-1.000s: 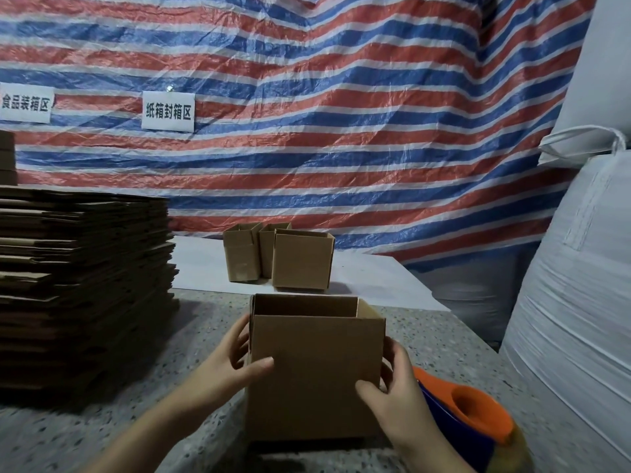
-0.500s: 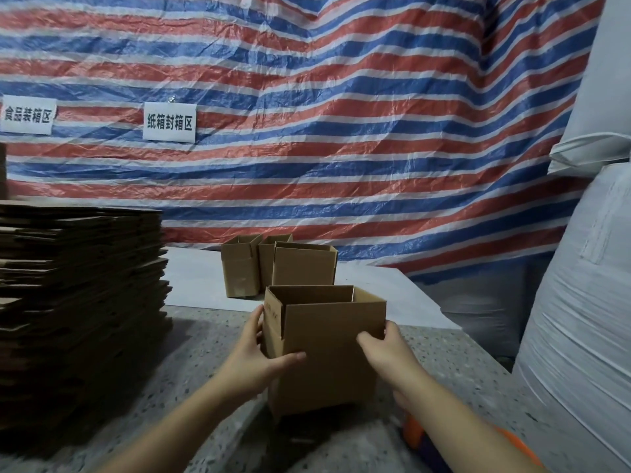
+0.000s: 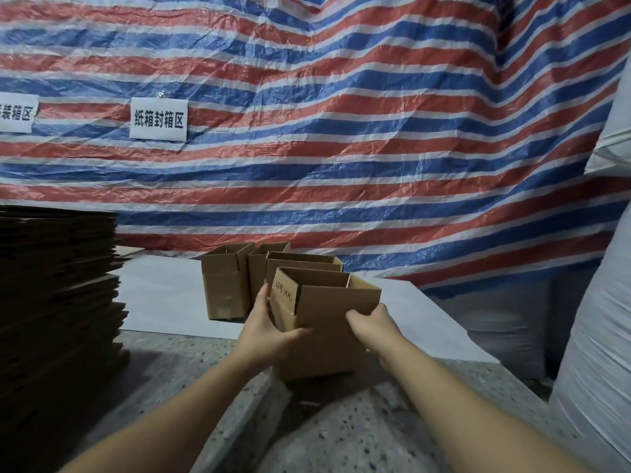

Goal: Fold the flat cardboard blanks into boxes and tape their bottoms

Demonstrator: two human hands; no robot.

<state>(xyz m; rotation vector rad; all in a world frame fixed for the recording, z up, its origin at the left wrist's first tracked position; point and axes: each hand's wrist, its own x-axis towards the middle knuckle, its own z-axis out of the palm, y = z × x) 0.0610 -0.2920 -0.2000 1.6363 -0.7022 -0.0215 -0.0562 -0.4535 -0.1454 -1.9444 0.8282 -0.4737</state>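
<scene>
An open-topped cardboard box [image 3: 327, 339] stands upright, held out over the speckled table [image 3: 358, 435] at arm's length. My left hand [image 3: 264, 327] grips its left corner, thumb across the front face. My right hand [image 3: 374, 324] grips its right side, thumb on the front. Just behind it stand three folded boxes [image 3: 223, 288] with open tops on a white sheet [image 3: 164, 298]. A tall stack of flat cardboard blanks [image 3: 58, 302] fills the left side.
A red, white and blue striped tarp [image 3: 341, 131] hangs behind the table with two paper signs [image 3: 158, 119] on it. Big white woven sacks [image 3: 601, 336] stand at the right edge.
Both hands have carried the box away from me toward the three boxes at the back. The orange and blue tape dispenser at lower right has gone out of view.
</scene>
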